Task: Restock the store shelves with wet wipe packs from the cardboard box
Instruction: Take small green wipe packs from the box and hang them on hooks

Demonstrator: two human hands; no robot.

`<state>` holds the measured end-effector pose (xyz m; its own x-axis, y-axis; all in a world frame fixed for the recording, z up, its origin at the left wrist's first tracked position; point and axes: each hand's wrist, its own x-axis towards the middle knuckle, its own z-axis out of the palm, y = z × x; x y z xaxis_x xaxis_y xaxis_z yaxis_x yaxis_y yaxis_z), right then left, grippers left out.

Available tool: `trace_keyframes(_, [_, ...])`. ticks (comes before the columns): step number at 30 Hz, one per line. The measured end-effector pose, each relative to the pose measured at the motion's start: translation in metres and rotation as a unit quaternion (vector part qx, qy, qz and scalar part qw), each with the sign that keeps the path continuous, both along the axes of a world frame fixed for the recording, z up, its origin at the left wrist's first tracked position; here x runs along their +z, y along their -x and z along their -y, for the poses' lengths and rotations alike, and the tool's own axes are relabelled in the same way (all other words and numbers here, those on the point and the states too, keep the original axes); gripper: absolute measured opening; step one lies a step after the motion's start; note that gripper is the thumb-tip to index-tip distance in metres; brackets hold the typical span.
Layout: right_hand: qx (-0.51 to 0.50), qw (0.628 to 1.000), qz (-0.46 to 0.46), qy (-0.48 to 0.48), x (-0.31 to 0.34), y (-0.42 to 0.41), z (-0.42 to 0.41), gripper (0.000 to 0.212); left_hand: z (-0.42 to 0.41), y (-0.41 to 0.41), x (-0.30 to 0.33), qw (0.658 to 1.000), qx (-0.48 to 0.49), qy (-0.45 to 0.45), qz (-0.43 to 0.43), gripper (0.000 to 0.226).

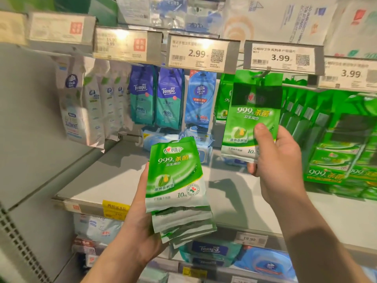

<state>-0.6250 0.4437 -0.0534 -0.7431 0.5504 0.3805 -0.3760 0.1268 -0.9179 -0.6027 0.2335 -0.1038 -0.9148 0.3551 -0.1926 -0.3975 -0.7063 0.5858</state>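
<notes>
My left hand grips a fanned stack of green wet wipe packs from behind, held upright in front of the shelf. My right hand holds a single green wet wipe pack by its lower right corner, thumb on the front. That pack's top is up at a peg hook under the 3.99 price tag. More green packs hang just behind it. The cardboard box is out of view.
Blue Tempo packs, a blue Vinda pack and white packs hang to the left. Green multipacks fill the right. A white shelf board lies below, with more wipe packs on the lower shelf.
</notes>
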Motion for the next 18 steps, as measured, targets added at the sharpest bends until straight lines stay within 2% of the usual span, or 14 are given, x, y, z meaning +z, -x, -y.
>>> trace_keyframes(2, [0.005, 1.000, 0.015, 0.002, 0.003, 0.010, 0.000, 0.058, -0.001, 0.000, 0.001, 1.000, -0.001, 0.002, 0.000, 0.066])
trace_keyframes(4, [-0.005, 1.000, 0.012, -0.017, 0.007, 0.021, -0.001, 0.023, -0.003, 0.001, 0.003, 1.000, -0.002, 0.003, 0.001, 0.066])
trace_keyframes(5, [-0.013, 1.000, 0.014, -0.023, 0.011, 0.027, -0.001, 0.020, -0.003, 0.001, 0.003, 1.000, -0.002, 0.005, 0.003, 0.065])
trace_keyframes(6, [-0.020, 0.999, 0.023, -0.028, 0.013, 0.035, -0.003, 0.024, -0.004, 0.001, 0.003, 1.000, -0.002, 0.007, 0.004, 0.065])
trace_keyframes(8, [-0.019, 0.999, 0.043, -0.019, 0.016, 0.049, -0.005, 0.051, -0.004, 0.001, 0.004, 1.000, -0.003, 0.010, 0.000, 0.064])
trace_keyframes(10, [-0.017, 0.998, 0.058, 0.018, 0.018, 0.063, -0.008, 0.065, -0.005, 0.000, 0.006, 1.000, -0.003, 0.001, -0.002, 0.064])
trace_keyframes(18, [-0.021, 0.994, 0.098, 0.043, 0.019, 0.107, -0.021, 0.069, -0.007, -0.001, 0.008, 1.000, -0.005, -0.013, 0.009, 0.065])
